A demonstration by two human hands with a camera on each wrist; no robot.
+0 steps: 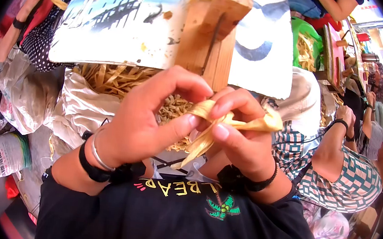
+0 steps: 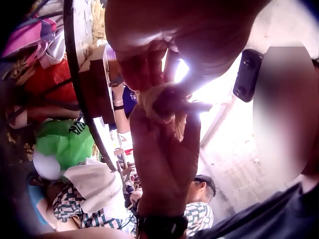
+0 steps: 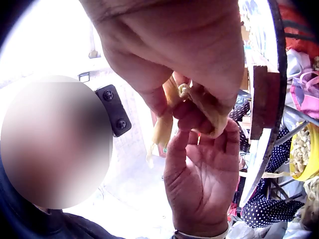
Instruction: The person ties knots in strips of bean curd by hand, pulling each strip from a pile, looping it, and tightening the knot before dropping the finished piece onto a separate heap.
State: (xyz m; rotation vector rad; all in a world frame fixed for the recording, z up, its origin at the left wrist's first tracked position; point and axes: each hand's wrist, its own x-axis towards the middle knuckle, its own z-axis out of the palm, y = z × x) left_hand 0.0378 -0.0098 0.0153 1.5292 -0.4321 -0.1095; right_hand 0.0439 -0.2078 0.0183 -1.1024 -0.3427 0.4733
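Note:
A soft, pale yellow flat strip (image 1: 200, 144) is looped on itself between both hands, in front of the chest. My left hand (image 1: 143, 110) pinches the loop between thumb and index finger, the thumb lying on the strip. My right hand (image 1: 247, 144) holds the crossing with its thumb and fingers; one end hangs below, and a wider folded end sticks out to the right. In the right wrist view the yellow strip (image 3: 163, 133) runs through the right fingers, with a small knotted bit among them. Dim light in the left wrist view hides much of the grip.
A white table (image 1: 262, 71) carries a wooden block stand (image 1: 209, 37). Beneath its near edge, long yellow strips (image 1: 116, 76) fill a white sack (image 1: 87, 108) beside small yellow pieces (image 1: 173, 110). People sit on both sides; a green bag (image 1: 298, 37) stands back right.

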